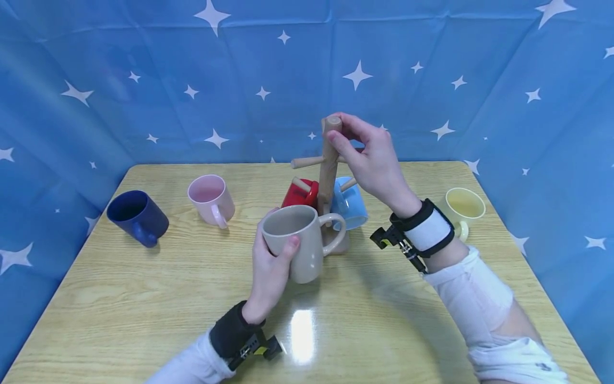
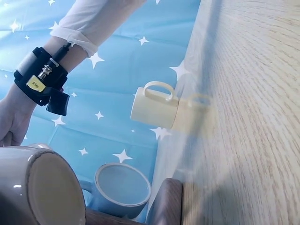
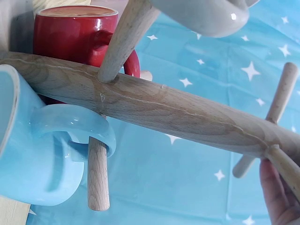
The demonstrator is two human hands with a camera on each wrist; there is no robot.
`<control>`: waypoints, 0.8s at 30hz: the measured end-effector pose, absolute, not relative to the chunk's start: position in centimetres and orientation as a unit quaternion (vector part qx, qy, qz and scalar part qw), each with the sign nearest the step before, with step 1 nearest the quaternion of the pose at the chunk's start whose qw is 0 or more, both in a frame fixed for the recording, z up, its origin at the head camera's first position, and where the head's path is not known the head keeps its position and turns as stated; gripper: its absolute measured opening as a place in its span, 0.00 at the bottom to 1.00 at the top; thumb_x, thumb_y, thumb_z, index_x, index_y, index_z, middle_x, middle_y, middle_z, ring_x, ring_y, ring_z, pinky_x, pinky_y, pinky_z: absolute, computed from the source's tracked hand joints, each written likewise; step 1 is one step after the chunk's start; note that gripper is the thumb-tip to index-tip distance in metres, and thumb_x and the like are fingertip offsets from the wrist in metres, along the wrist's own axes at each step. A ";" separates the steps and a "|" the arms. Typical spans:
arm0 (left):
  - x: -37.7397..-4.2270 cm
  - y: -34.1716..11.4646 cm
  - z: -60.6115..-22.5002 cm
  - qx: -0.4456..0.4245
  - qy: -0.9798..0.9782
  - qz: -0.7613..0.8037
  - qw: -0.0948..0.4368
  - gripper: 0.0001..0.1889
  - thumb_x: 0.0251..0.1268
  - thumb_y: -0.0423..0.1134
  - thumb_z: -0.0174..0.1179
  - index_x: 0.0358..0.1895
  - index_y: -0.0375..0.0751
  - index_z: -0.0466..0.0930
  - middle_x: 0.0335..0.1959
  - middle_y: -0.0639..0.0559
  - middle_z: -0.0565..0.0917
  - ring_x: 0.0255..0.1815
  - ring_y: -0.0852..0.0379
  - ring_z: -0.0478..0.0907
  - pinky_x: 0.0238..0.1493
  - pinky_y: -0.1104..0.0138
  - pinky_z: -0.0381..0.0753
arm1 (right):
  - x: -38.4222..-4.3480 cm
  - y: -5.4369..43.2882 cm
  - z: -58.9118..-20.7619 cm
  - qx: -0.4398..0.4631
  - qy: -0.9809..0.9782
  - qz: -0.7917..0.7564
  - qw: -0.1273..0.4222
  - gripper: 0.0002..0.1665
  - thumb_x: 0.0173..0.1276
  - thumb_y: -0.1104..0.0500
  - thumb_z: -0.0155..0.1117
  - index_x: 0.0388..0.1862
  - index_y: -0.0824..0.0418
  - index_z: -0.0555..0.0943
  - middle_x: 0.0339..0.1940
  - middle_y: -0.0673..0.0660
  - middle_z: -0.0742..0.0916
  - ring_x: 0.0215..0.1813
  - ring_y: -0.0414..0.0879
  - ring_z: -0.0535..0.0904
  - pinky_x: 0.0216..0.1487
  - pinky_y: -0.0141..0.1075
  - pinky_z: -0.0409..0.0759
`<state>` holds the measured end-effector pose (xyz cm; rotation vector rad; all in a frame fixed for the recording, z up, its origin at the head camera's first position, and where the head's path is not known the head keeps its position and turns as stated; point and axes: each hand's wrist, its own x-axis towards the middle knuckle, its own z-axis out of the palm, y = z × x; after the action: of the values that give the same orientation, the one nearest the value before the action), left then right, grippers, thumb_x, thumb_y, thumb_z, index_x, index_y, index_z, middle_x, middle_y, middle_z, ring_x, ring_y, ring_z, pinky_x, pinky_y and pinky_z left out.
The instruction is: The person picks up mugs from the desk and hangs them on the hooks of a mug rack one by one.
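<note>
My left hand (image 1: 269, 269) grips a grey-beige mug (image 1: 306, 256) by its body, thumb over the front. The mug is tilted, its handle pointing right, in front of a wooden mug tree (image 1: 328, 178). With its thumb and fingers, my right hand (image 1: 376, 160) holds the top of the tree's post. A red mug (image 1: 293, 196) and a light blue mug (image 1: 354, 209) hang on lower pegs; in the right wrist view the blue mug's handle (image 3: 75, 119) loops round its peg. The grey-beige mug's base (image 2: 56, 190) faces the left wrist camera.
On the wooden table (image 1: 144, 304), a dark blue mug (image 1: 136, 216) and a pink mug (image 1: 211, 197) stand at the left. A pale yellow mug (image 1: 464, 205) is at the right, partly behind my right wrist. Behind hangs a blue star-patterned cloth (image 1: 268, 64).
</note>
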<state>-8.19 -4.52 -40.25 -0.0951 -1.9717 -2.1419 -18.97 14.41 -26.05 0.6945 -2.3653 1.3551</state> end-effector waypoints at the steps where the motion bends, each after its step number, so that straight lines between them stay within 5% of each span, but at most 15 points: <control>1: -8.2 -4.5 -40.3 -0.031 -0.673 -0.730 0.114 0.37 0.66 0.47 0.64 0.77 0.40 0.63 0.66 0.37 0.78 0.60 0.52 0.76 0.62 0.56 0.76 | -19.0 14.4 -26.0 0.244 -0.830 0.475 0.164 0.21 0.79 0.61 0.63 0.67 0.66 0.81 0.51 0.64 0.90 0.55 0.52 0.89 0.49 0.37 0.90; 24: -8.8 -4.5 -41.3 -0.010 -0.695 -0.711 0.109 0.36 0.67 0.48 0.66 0.75 0.41 0.65 0.66 0.39 0.79 0.60 0.48 0.77 0.62 0.56 0.78 | -19.0 14.3 -26.2 0.237 -0.832 0.474 0.167 0.21 0.80 0.60 0.62 0.68 0.65 0.81 0.53 0.64 0.90 0.56 0.53 0.89 0.54 0.46 0.90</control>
<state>-8.77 -4.47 -41.35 -0.0301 -2.0439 -2.0898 -18.96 14.30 -26.16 0.6740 -2.3669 1.3489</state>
